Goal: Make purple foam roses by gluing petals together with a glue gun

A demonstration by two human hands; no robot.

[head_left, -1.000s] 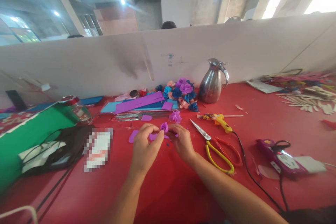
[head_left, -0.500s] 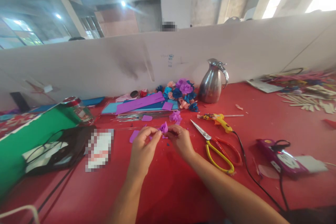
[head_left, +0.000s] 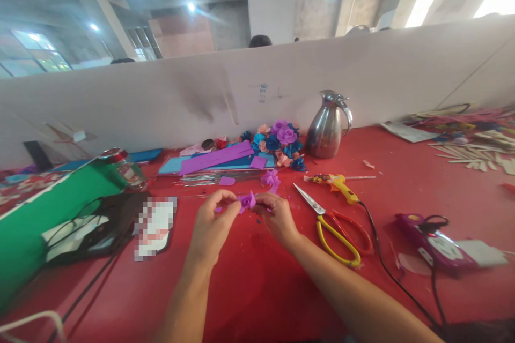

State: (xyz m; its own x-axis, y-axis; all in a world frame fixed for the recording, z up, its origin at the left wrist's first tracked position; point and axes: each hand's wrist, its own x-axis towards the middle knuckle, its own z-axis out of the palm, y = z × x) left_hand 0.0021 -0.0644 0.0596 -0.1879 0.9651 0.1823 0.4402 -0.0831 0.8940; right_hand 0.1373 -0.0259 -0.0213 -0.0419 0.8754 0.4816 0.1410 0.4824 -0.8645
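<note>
Between my two hands, above the red table [head_left: 249, 289], is a small purple paper flower [head_left: 247, 201] with a curled centre. My left hand [head_left: 215, 220] pinches its left side between thumb and fingers. On the other side, the fingertips of my right hand [head_left: 277, 215] grip its right edge. Just beyond them lies another purple paper flower [head_left: 270, 178]. A purple paper piece [head_left: 227, 180] rests near my left fingers, and another is partly hidden behind that hand. Scissors [head_left: 328, 225] with yellow and red handles lie right of my right hand.
A yellow glue gun [head_left: 341, 187] trails a black cord to a purple power strip [head_left: 436, 244] on the right. At the back stand a steel jug [head_left: 326, 126] and a heap of paper flowers [head_left: 277, 142]. Purple paper strips [head_left: 217, 157], a jar [head_left: 127, 169] and a phone [head_left: 156, 228] lie leftward.
The flower has turned so its curled centre faces me more, and it sits slightly lower and to the left. My left hand has shifted a little left; both hands still hold it.
</note>
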